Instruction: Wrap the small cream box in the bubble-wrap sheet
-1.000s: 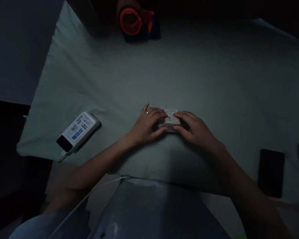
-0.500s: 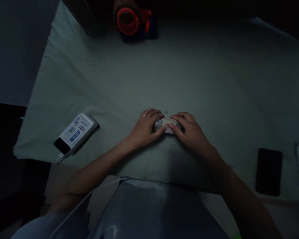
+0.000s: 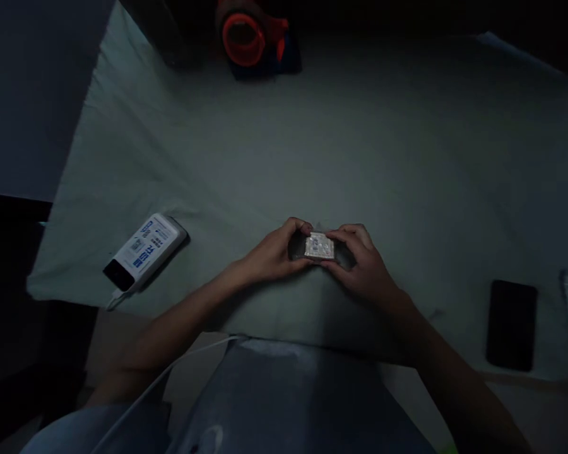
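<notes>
Left hand (image 3: 275,253): I clamp the packet's (image 3: 319,246) left end.
Right hand (image 3: 370,268): I clamp its right.
Packet: looks wrapped; fully sealed, I can't tell.

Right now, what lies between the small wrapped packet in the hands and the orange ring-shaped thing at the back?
In the head camera's view, only greenish cloth shows between the wrapped packet and the orange ring-shaped thing.

The left hand (image 3: 280,251) and right hand (image 3: 365,260) hold a small pale packet (image 3: 319,246) between their fingers, low over the cloth-covered desk (image 3: 360,151). A white power bank (image 3: 146,249) lies left, a black phone (image 3: 512,325) right, an orange-and-blue tape dispenser (image 3: 255,41) far.
</notes>
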{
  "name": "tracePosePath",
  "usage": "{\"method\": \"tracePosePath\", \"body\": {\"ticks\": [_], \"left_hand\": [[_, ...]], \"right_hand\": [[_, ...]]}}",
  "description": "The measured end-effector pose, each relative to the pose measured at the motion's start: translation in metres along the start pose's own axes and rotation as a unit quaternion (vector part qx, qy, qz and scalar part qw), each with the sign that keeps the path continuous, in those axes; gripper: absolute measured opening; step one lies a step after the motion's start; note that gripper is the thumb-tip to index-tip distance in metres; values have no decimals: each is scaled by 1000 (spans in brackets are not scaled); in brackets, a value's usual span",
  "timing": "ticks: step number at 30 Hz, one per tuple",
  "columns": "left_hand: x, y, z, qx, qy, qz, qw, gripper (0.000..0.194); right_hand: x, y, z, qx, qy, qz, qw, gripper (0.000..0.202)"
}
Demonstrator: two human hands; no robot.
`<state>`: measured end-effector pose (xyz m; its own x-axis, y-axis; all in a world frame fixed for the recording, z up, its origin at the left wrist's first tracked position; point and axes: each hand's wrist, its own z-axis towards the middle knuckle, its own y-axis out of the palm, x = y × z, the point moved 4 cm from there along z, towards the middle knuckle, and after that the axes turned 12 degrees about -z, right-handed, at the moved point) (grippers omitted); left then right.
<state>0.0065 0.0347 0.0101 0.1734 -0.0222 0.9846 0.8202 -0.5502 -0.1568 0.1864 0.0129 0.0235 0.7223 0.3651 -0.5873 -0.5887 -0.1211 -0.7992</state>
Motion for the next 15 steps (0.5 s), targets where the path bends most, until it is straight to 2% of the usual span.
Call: {"method": "tracePosePath", "body": {"ticks": [4, 8, 11, 15], "left_hand": [[-5, 8, -10, 30, 38, -30, 998, 51], [0, 12, -16, -2, 75, -5, 997, 66], [4, 13, -18, -28, 78, 15, 996, 77], [8, 14, -18, -39, 79, 32, 996, 84]], "right_hand": [[-1, -11, 1, 55, 10, 46, 997, 54], [-13, -17, 13, 15, -40, 21, 999, 32], [-22, -18, 18, 19, -86, 12, 996, 9], [-26, -15, 18, 39, -98, 14, 994, 6]]}}
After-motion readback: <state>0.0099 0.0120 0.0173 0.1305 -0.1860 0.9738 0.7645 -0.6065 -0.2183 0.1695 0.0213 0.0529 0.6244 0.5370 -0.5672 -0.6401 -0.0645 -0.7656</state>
